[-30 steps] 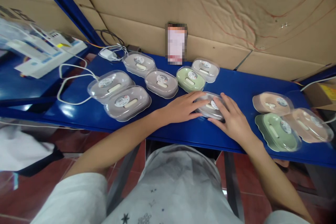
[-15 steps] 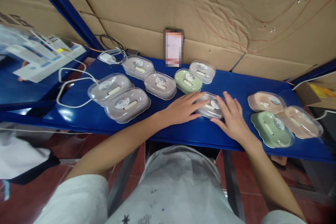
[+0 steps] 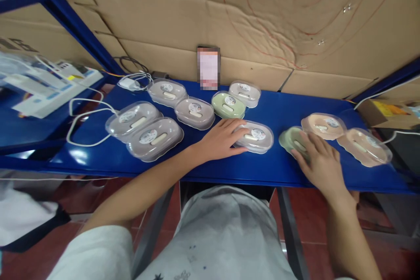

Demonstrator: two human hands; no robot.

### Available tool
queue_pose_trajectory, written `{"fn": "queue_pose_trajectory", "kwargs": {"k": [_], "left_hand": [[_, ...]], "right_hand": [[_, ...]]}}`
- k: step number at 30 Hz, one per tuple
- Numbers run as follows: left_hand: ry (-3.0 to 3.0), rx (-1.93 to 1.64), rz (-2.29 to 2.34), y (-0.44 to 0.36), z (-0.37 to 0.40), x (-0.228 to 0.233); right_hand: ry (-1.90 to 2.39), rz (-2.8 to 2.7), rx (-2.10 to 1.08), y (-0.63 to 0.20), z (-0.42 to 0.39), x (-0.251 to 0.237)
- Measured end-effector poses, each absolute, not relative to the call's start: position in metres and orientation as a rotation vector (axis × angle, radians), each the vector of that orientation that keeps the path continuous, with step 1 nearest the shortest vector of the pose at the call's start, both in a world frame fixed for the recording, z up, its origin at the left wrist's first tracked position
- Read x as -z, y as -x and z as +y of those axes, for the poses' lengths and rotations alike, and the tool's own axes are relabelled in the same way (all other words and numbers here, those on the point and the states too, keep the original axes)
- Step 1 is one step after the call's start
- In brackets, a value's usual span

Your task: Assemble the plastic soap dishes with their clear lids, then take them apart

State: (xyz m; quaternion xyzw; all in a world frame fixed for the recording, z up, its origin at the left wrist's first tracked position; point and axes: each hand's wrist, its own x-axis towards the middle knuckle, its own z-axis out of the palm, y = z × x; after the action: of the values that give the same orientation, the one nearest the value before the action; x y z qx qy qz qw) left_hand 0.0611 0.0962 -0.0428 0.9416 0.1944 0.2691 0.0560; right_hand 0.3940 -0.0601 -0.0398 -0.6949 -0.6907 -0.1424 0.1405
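Left hand (image 3: 219, 141): fingers lying flat and spread on the grey oval lidded plastic soap case (image 3: 255, 136), mid blue metal shelf (image 3: 210, 162), near its front edge. Right hand (image 3: 320, 162): fingers extended, covering the green oval soap case (image 3: 290, 140), touching the peach oval soap case (image 3: 323, 125).

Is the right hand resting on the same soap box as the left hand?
No: the right hand covers a green soap box, while the left hand rests on a grey one.

Left hand (image 3: 220, 140) flat against a clear-lidded soap box (image 3: 254, 136); right hand (image 3: 320, 162) laid over a green soap box (image 3: 289, 138) on the blue shelf (image 3: 278, 109).
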Motion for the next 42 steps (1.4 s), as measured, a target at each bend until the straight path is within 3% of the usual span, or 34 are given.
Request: {"fn": "queue_pose_trajectory", "kwargs": {"k": [6,8,11,16,24,33,37,40,42], "left_hand": [[-2.843,-0.825,0.579,-0.061,0.1,0.044],[-2.844,-0.825,0.582,-0.06,0.1,0.043],[-2.884,-0.832,0.577,-0.06,0.099,0.042],[-2.923,-0.874,0.576,-0.061,0.098,0.042],[-2.849,-0.897,0.608,-0.061,0.103,0.048],[-2.899,-1.007,0.595,-0.067,0.099,0.051],[-2.902,-1.091,0.733,-0.068,0.097,0.049],[-2.969,-1.007,0.545,-0.068,0.093,0.047],[-3.04,-0.864,0.4,-0.069,0.09,0.046]], "right_hand": [[1.806,-2.242,-0.042,-0.401,0.063,0.022],[1.835,-2.199,0.016,-0.403,0.087,0.016],[1.798,-2.114,0.115,-0.399,0.09,0.012],[1.627,-2.333,-0.225,-0.393,0.066,0.016],[1.537,-2.329,-0.156,-0.397,0.061,0.008],[1.656,-2.032,0.429,-0.405,0.081,0.017],[1.676,-2.112,0.099,-0.402,0.072,0.01],[1.626,-2.304,-0.207,-0.398,0.062,0.009],[1.637,-2.372,-0.227,-0.398,0.06,0.014]]}}
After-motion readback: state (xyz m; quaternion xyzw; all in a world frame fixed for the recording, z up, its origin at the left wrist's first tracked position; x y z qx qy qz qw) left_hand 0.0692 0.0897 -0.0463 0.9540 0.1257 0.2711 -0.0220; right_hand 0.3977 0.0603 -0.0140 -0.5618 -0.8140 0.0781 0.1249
